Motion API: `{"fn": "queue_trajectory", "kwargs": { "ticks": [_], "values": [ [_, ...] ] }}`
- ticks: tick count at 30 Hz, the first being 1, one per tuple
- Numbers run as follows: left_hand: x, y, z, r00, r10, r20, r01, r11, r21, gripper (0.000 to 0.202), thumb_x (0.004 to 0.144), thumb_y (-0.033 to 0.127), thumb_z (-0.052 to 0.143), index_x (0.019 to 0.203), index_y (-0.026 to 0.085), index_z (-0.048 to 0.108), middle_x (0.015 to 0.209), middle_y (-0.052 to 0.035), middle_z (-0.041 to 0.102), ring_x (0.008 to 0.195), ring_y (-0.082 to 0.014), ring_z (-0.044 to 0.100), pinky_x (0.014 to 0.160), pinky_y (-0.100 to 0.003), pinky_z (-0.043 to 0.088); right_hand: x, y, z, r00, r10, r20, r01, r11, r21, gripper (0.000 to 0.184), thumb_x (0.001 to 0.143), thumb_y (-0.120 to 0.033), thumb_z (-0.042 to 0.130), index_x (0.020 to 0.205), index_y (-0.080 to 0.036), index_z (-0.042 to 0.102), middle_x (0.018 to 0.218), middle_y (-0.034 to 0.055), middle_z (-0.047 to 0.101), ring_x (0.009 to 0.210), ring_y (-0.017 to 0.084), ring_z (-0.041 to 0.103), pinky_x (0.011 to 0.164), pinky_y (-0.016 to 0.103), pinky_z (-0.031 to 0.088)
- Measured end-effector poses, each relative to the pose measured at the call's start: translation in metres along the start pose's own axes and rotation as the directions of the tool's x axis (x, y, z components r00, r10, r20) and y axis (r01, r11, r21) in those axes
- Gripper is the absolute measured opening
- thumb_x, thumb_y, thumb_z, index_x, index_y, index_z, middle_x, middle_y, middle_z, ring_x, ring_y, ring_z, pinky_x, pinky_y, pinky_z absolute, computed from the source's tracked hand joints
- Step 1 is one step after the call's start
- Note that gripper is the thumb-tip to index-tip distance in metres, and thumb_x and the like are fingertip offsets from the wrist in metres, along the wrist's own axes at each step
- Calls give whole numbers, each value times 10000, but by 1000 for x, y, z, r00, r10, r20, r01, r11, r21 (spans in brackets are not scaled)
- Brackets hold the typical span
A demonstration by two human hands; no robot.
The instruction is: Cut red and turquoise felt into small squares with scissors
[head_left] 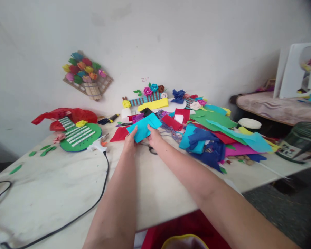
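Observation:
Both my arms reach forward over a pale table (54,193). My left hand (130,141) and my right hand (153,137) each pinch the near edge of a light blue paper sheet (144,127), lifted slightly off the table and tilted up to the right. The fingers of both hands are closed on the sheet. Black scissors (152,150) lie on the table just under my right wrist. A white glue gun (98,145) with an orange tip lies to the left of my left hand.
A heap of coloured paper (217,135) covers the table to the right. At the left stand a green round craft board (80,136) and a red plastic bag (67,116). The glue gun's black cable (93,204) crosses the near table. Paper flower crafts (155,95) line the wall.

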State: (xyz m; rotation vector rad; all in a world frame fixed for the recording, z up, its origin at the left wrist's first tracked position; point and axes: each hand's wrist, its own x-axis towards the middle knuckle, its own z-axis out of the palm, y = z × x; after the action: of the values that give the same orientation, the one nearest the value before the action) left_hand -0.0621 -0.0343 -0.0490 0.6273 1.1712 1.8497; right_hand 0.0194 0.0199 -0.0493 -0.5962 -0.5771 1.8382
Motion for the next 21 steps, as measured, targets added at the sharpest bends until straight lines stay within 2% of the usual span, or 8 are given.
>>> {"fn": "queue_trajectory", "kwargs": {
  "ticks": [4,8,12,14,16,18,21],
  "values": [
    [-7,4,4,998,-16,66,25,990,-136,282,720,269,664,974,156,618,945,-78,674,782,-194,648,695,-307,539,-3,2,1,1000,0,9,0,1000,7,69,781,-223,608,808,-184,559,689,-8,663,636,125,621,587,263,537],
    [-9,5,4,992,-56,109,78,973,-215,233,755,242,613,970,154,616,905,-73,684,732,-199,655,657,-326,551,-4,2,1,1000,-3,-6,2,1000,-29,93,779,-246,611,805,-179,551,717,6,669,653,135,629,602,281,543],
    [-3,0,1,995,-82,48,90,976,-196,226,750,181,613,972,143,611,898,-80,690,764,-211,662,671,-332,556,-7,2,3,999,-11,-37,8,997,-76,116,769,-257,618,820,-174,556,712,3,654,619,122,607,586,266,537],
    [3,-4,-1,996,-74,52,82,981,-173,216,756,182,614,966,131,613,923,-97,688,802,-228,662,703,-359,555,-7,2,3,998,8,-56,-15,993,-116,131,768,-281,614,825,-175,564,695,-1,643,594,122,591,564,270,532],
    [8,-9,-4,999,-44,4,45,988,-145,216,748,170,626,960,130,613,945,-99,686,830,-230,661,742,-373,549,-7,2,3,998,16,-69,-27,986,-163,144,756,-295,620,826,-177,574,691,-5,637,585,121,579,553,268,524],
    [12,-11,-5,999,-10,-44,5,993,-119,207,744,162,635,947,132,616,955,-97,686,844,-223,659,786,-379,535,-5,3,3,996,-24,-87,6,978,-209,143,733,-283,637,812,-175,587,705,-7,641,599,114,575,561,248,513],
    [12,-11,-6,998,33,-50,-37,995,-89,183,746,170,639,924,130,624,954,-100,687,854,-211,657,839,-383,509,-2,5,2,991,-96,-98,69,966,-250,167,691,-289,669,787,-169,603,736,-3,655,645,116,589,588,236,504]
  ]
}}
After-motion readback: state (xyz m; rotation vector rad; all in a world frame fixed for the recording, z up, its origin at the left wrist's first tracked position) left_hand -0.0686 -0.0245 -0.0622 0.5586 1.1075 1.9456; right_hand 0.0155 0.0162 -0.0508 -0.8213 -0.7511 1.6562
